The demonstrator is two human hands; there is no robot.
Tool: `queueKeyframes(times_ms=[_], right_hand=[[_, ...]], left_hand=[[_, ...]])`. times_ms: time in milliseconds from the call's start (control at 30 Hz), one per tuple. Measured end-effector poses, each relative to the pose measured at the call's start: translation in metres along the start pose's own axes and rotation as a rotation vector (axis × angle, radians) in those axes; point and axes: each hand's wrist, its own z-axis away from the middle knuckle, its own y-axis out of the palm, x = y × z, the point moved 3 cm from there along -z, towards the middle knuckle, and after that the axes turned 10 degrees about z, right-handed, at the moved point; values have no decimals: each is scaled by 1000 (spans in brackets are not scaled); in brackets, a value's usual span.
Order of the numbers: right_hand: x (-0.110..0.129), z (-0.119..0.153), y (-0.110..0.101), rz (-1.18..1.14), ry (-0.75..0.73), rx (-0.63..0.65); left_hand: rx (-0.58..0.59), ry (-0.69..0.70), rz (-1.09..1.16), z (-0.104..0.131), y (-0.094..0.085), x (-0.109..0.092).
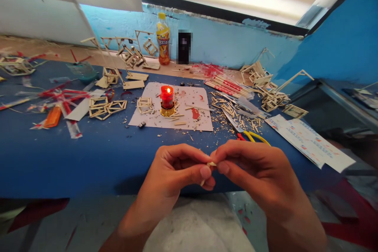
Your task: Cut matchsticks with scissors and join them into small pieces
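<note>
My left hand (183, 169) and my right hand (251, 165) meet at the front edge of the blue table, fingertips nearly touching. Between them is a small pale wooden stick piece (211, 164), pinched by both hands; most of it is hidden by the fingers. Beyond the hands, a lit red candle (167, 97) stands in a gold base on a white paper sheet (201, 122). Short sticks and crumbs lie around the candle. Yellow-and-red-handled scissors (246, 134) rest just past my right hand, their blades pointing away.
Small stick frames (108, 107) lie left of the paper, and more stick structures (274, 94) stand at the right. A drink bottle (163, 39) is by the wall. Cut stick pieces (228, 110), printed paper strips (310, 139) and an orange lighter-like object (53, 116) are spread about.
</note>
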Motion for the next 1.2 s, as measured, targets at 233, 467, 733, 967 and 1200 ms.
queueKeyframes(times_ms=[233,467,733,967,1200], right_hand=[[-4,1,1,10,-19,5],[-12,3,0,31,-51,34],[-11,1,5,4,-16,76],[-7,1,3,-70,22,137],[-2,2,5,-161,51,146]], left_hand=[[19,-53,61,-3,-4,4],[30,-89,78,-5,-9,9],[62,-156,122,-5,-17,12],[98,-181,148,-1,-14,11],[116,-154,172,-4,-12,10]])
